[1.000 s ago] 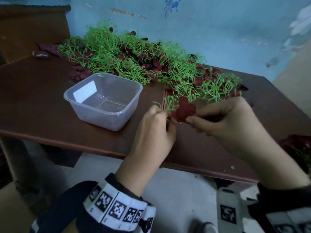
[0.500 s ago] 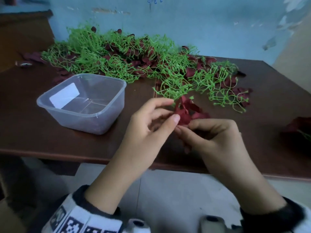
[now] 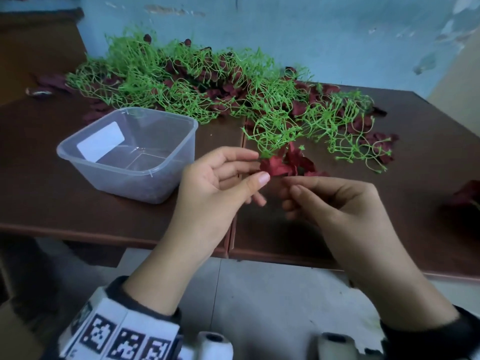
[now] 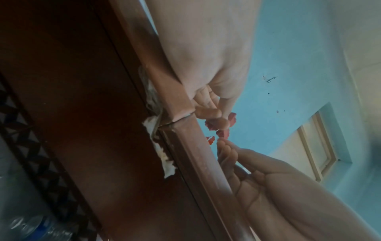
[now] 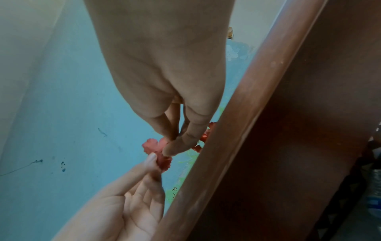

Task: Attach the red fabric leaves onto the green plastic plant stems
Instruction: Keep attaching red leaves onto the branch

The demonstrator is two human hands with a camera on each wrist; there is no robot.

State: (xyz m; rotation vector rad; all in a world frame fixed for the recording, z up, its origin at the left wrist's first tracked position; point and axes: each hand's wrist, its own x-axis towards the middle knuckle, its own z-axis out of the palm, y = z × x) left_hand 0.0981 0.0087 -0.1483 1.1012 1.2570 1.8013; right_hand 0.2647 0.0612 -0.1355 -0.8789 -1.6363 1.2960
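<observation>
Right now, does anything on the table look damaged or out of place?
Nothing looks damaged. The clear plastic container stands upright and holds no leaves, while loose red leaves lie scattered among the green stems on the table.

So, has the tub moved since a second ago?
No. The tub sits left of the table seam, near the front edge, as before.

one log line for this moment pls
step: attaching leaf | left hand: pinches red leaf | right hand: pinches same leaf | green stem: at leaf | clear tub: untouched
</observation>
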